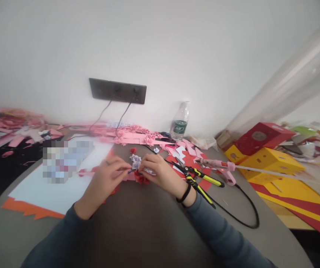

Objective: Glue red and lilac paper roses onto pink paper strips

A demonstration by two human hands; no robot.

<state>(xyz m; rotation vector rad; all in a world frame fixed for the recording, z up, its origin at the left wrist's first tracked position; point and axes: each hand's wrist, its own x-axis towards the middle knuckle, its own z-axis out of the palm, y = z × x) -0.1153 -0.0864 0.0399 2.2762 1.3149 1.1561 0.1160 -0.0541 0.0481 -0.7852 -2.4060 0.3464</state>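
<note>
Pale lilac paper flowers (136,163) sit bunched, petals open; red paper flowers (141,178) lie close on their near side.

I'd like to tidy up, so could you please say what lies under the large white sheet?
Orange paper with a jagged edge pokes out beneath the large white sheet; anything further under is covered and cannot be seen.

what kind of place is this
Probably a paper-craft workspace: a pink glue gun, yellow-handled cutters and lilac paper flowers share a grey table.
</note>
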